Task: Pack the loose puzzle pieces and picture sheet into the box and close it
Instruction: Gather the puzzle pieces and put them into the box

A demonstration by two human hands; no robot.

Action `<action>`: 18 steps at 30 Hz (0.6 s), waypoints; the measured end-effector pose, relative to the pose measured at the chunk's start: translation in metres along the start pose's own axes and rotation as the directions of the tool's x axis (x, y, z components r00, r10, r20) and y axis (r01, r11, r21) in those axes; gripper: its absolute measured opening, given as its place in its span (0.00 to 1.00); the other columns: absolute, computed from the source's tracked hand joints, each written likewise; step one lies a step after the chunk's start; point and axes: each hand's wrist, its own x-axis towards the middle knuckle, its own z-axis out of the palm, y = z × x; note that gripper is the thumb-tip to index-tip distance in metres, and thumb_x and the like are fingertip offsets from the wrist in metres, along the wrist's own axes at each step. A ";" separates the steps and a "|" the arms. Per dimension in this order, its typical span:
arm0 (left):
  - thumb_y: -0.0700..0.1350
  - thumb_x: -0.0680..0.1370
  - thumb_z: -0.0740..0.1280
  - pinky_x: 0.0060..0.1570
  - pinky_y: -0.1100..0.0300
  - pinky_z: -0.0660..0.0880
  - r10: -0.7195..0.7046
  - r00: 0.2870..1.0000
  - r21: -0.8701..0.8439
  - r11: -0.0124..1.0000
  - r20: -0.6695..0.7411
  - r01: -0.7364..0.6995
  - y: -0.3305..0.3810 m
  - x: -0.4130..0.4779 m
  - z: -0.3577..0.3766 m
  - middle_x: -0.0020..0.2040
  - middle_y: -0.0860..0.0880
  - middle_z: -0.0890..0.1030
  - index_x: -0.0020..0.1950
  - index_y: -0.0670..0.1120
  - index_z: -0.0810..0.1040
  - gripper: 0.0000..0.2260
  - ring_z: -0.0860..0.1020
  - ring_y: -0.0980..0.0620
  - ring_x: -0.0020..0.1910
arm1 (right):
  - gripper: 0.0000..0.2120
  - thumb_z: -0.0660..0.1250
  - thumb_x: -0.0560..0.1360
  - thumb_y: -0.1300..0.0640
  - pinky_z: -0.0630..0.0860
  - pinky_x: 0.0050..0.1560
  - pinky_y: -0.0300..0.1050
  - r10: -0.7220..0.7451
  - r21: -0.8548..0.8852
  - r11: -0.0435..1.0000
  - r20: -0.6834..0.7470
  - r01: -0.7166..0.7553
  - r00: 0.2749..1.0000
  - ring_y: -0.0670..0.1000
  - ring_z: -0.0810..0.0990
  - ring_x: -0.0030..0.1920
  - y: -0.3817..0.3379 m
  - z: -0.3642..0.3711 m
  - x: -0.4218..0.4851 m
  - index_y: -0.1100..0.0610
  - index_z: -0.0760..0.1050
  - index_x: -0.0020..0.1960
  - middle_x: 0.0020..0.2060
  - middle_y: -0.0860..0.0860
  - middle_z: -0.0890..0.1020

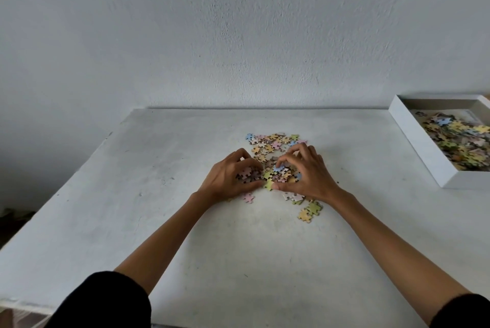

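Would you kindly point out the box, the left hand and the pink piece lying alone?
box [413, 139], head view, its white left wall.
left hand [228, 177], head view, back of the hand.
pink piece [248, 198], head view, its middle.

No readable text, label or number on the puzzle pieces [273, 142] or box [413, 139]

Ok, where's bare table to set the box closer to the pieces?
Free: the strip between the pieces and the box, the whole left half of the table, and the near centre between the forearms. Crowded: the middle, where both hands cup the pile.
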 end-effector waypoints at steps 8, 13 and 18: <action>0.73 0.64 0.59 0.64 0.51 0.63 -0.076 0.997 0.031 0.997 0.018 0.075 -0.004 0.003 0.004 0.69 0.47 0.64 0.69 0.54 0.64 0.38 0.64 0.48 0.67 | 0.54 0.40 0.55 0.17 0.50 0.73 0.57 -0.010 -0.056 0.998 0.249 0.025 0.969 0.54 0.53 0.74 0.006 -0.002 0.009 0.46 0.58 0.72 0.75 0.51 0.56; 0.72 0.68 0.53 0.67 0.51 0.61 -0.016 0.991 0.035 0.999 0.135 0.012 -0.006 0.005 0.008 0.70 0.53 0.67 0.67 0.56 0.67 0.33 0.64 0.51 0.69 | 0.48 0.42 0.57 0.19 0.59 0.67 0.53 -0.033 -0.137 0.989 0.197 0.060 0.980 0.53 0.61 0.69 0.007 -0.002 0.003 0.45 0.65 0.67 0.68 0.49 0.66; 0.63 0.72 0.59 0.53 0.54 0.73 0.027 0.998 0.000 1.000 0.048 -0.027 -0.001 0.002 0.006 0.58 0.49 0.74 0.57 0.52 0.75 0.21 0.71 0.49 0.55 | 0.29 0.54 0.66 0.33 0.65 0.46 0.42 -0.077 -0.102 0.991 0.071 0.084 0.995 0.50 0.65 0.52 0.001 0.001 -0.002 0.53 0.72 0.55 0.52 0.51 0.72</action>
